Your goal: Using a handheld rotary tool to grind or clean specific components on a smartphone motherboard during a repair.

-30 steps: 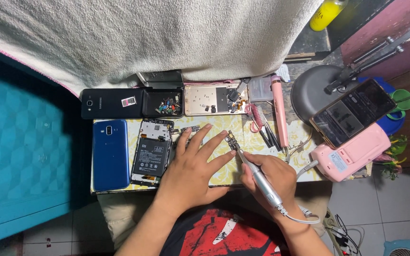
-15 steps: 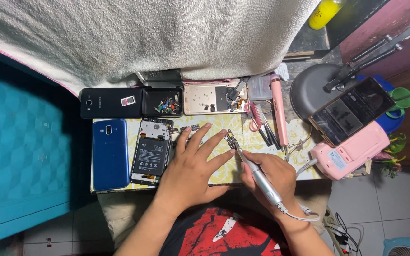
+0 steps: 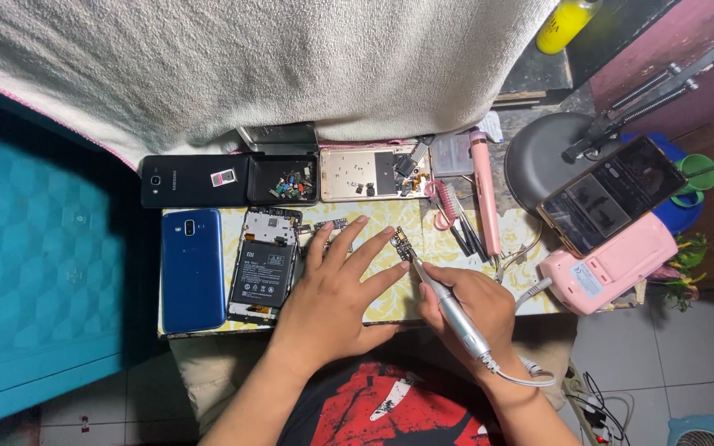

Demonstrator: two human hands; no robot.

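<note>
My left hand (image 3: 336,293) lies flat with its fingers spread on the patterned work mat (image 3: 390,306), fingertips beside an opened phone (image 3: 264,264) whose battery shows. In my right hand (image 3: 466,304) I grip a white pen-shaped corded tool (image 3: 454,314) like a pencil. Its tip touches a small circuit board (image 3: 402,244) lying on the mat just beyond my left index finger.
A blue phone (image 3: 192,268) and a black phone (image 3: 193,180) lie at left. A small parts tray (image 3: 284,180) and a gold phone frame (image 3: 373,173) sit behind. At right are a pink brush (image 3: 445,206), a pink tool (image 3: 484,194), a pink box (image 3: 609,266), a propped phone (image 3: 613,194) and a lamp base (image 3: 539,153).
</note>
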